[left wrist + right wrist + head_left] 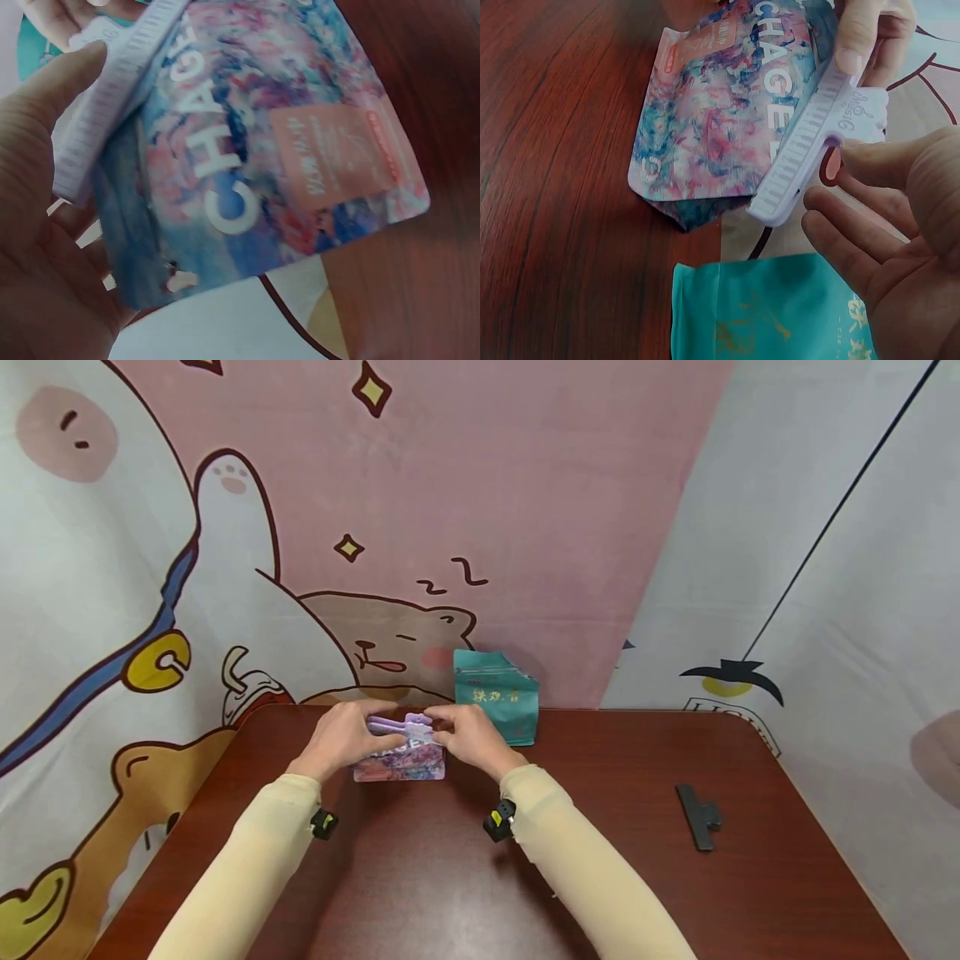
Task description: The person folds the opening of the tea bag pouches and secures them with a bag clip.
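A colourful floral pouch with white lettering stands near the back of the table. Across its top lies a pale purple bag clip with a tab on its outer side. My left hand pinches the clip near one end, thumb on the near face and fingers behind. In the right wrist view, my right hand has its thumb at the clip's tab and its other fingers loosely spread below. A teal pouch with gold characters stands just behind my right hand.
A dark grey bag clip lies on the right part of the brown table. A cartoon-printed curtain hangs right behind the table's back edge.
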A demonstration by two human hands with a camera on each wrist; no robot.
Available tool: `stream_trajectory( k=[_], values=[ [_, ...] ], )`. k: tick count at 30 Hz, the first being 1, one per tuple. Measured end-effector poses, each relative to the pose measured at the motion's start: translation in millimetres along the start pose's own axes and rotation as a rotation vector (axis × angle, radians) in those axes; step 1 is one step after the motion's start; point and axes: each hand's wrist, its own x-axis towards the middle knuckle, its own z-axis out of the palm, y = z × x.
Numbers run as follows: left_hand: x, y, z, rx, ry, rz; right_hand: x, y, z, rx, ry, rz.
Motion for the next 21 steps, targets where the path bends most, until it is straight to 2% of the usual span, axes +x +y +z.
stream_trajectory(
  k=[10, 21],
  values=[
    [-0.1, 16.1, -3.3, -0.002, 0.028, 0.102, -14, 14, -10.5, -0.015, -0.002, -0.015],
    [-2.1, 34.3, -5.1, 0.004, 0.025, 0.13, -33, 30, -28.7, -0.011, 0.028, 0.028]
  ],
)
